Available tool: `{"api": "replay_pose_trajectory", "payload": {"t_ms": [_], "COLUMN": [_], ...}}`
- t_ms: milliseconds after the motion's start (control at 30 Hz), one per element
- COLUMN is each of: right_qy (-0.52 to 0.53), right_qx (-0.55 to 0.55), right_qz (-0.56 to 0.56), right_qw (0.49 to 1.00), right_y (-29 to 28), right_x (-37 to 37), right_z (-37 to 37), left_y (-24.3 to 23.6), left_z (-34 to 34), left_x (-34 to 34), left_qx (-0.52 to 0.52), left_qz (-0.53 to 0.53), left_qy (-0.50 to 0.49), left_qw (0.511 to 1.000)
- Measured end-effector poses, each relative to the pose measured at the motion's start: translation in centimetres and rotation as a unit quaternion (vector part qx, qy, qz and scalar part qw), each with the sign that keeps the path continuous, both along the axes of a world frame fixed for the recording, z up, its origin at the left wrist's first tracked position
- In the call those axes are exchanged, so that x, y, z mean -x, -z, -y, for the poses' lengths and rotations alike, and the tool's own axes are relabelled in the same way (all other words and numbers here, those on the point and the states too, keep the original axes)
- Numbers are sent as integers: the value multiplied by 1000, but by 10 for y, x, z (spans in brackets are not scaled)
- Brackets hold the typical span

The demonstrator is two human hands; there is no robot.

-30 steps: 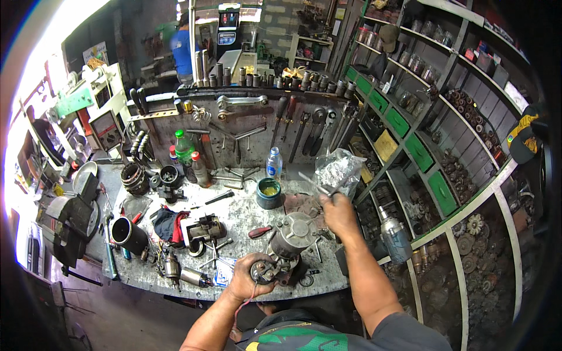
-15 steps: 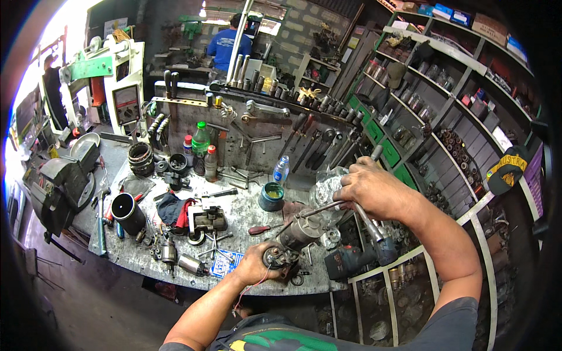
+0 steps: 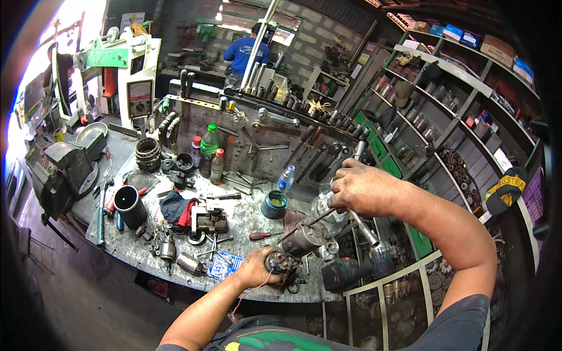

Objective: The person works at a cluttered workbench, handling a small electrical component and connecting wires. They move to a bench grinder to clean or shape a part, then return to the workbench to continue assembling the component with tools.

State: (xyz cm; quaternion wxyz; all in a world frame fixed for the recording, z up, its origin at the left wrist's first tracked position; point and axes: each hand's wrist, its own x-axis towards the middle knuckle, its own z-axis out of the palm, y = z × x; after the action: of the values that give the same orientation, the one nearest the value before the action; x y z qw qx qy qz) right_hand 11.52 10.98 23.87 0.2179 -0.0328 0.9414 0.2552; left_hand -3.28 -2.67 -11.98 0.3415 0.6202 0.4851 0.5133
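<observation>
**A:** What's the biggest thing you've got in view?

**B:** I'm looking down at a grey workbench (image 3: 246,219) strewn with metal parts, and behind it a tool rack (image 3: 281,126) hung with wrenches and sockets. To the right I see green shelving (image 3: 421,146) full of spares. On the bench's far left corner sits a heavy vise (image 3: 61,169). Far back, a person in a blue shirt (image 3: 246,52) stands turned away.

**A:** And the piece being worked on?

**B:** I see a starter motor (image 3: 301,240), a grey cylinder lying tilted at the near edge of the bench, right of centre. My left hand (image 3: 257,269) is wrapped around its near end, fingers closed on it. A thin red wire hangs just below that hand.

**A:** The other hand?

**B:** My right hand (image 3: 363,190) is up above the motor, fingers curled tight around a long metal wrench (image 3: 366,225). The wrench's far end shows above my knuckles, and the shaft runs down past the motor's right side. Whether it touches the motor, I can't tell.

**A:** Anything smaller nearby?

**B:** A dark cordless drill (image 3: 345,272) lies just right of the motor. A black cylinder (image 3: 129,205) stands on the left. A teal tin (image 3: 274,205) sits behind the motor, a small water bottle (image 3: 285,178) beyond it, and a red-handled screwdriver (image 3: 263,236) lies between tin and motor.
</observation>
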Motion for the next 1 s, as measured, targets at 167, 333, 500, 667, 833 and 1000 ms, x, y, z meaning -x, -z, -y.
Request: {"api": "replay_pose_trajectory", "payload": {"t_ms": [167,333,500,667,833,1000], "right_qy": [20,97,84,-11,-4,22], "right_qx": [9,61,76,18,60,57], "right_qz": [5,1,-29,-8,-42,-66], "right_qw": [1000,993,993,1000,997,996], "right_y": [3,6,7,9,16,22], "right_x": [-2,-10,-18,-12,4,14], "right_z": [-9,-22,-28,-33,-40,-39], "left_y": [-1,-3,-5,-6,-7,-14], "left_z": [2,3,2,4,5,8], "left_x": [0,0,0,0,-4,-8], "left_qx": [-22,-7,-24,1,-16,-17], "left_qz": [13,2,-4,10,8,-36], "left_qy": [-2,-5,-5,-4,-26,-67], "left_qw": [1000,1000,1000,1000,999,997]}}
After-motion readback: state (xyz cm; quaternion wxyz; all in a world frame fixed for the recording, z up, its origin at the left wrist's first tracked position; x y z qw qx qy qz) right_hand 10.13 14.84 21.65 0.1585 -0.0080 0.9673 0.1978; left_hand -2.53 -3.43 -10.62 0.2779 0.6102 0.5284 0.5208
